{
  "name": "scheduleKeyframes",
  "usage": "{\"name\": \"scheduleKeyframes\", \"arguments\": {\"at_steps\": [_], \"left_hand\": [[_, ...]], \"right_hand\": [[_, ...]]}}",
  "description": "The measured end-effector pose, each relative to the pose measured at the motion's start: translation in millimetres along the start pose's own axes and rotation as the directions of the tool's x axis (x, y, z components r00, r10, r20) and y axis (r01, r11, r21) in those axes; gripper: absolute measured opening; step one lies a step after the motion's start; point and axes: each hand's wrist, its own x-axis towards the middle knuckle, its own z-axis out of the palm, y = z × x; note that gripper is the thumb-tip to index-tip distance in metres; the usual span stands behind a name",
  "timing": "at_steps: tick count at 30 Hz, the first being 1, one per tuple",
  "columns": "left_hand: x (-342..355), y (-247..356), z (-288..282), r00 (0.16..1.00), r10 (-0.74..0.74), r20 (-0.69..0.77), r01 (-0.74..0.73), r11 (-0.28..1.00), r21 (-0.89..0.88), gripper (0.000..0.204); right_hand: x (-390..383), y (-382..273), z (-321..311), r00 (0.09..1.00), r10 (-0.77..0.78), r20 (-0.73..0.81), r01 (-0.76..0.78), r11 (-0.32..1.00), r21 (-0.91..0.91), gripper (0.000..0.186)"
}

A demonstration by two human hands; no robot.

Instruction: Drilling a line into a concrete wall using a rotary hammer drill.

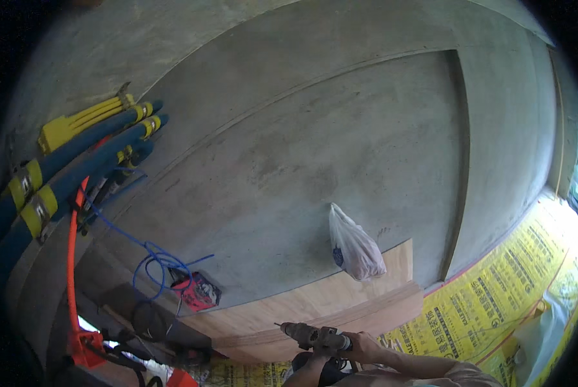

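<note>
Low in the view, a grey-brown power drill [302, 333] with a thin bit points left. My right hand [360, 347] grips its rear, and my left hand [321, 361] is closed on its body from below. Beyond the drill, pale plywood boards [372, 300] lie against the concrete wall [282, 161]. A white plastic bag [356, 251] with a knotted top hangs just above them.
Blue-green pipes [89, 177] with yellow bands and a yellow bracket [76, 122] run along the left. An orange upright [76, 258] stands below them, near coiled blue tubing [153, 264] and a red-pink bag [198, 290]. Yellow protective sheeting [489, 297] covers the floor at right.
</note>
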Motion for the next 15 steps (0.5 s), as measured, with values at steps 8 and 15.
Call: {"name": "scheduleKeyframes", "arguments": {"at_steps": [8, 15], "left_hand": [[17, 56, -23, 0.996, 0.085, 0.008, -0.060, 0.760, -0.648, 0.050], [23, 24, -15, 0.980, 0.201, -0.005, -0.133, 0.627, -0.768, 0.019]], "right_hand": [[-1, 4, -1, 0.997, 0.066, -0.038, -0.069, 0.995, -0.073, 0.044], [-1, 1, 0, 0.997, 0.074, -0.034, -0.074, 0.997, 0.013, 0.041]]}}
